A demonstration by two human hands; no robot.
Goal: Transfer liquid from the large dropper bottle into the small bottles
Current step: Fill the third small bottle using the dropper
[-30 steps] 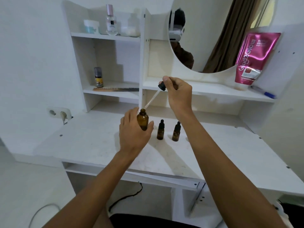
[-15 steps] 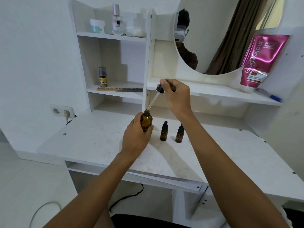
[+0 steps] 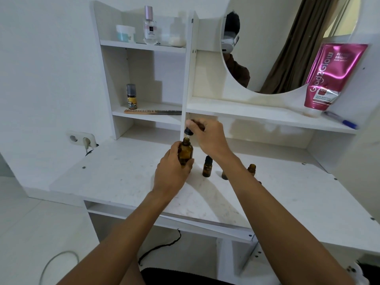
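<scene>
My left hand grips the large amber dropper bottle, which stands on the white desk. My right hand pinches the black dropper cap just above the bottle's neck, with the glass pipette down inside the bottle. A small amber bottle with a black cap stands to the right of the large one. A second small bottle is mostly hidden behind my right forearm. A third small bottle with an open neck shows beyond that forearm.
A shelf unit rises behind the desk with a comb, a small spray bottle, jars and a perfume bottle. A round mirror, a pink tube and a blue pen are at right. A wall socket sits left.
My right hand has lowered the dropper, sliding the pipette into the large bottle until the cap is near the neck. My left hand kept its grip. A third small bottle came into view.
</scene>
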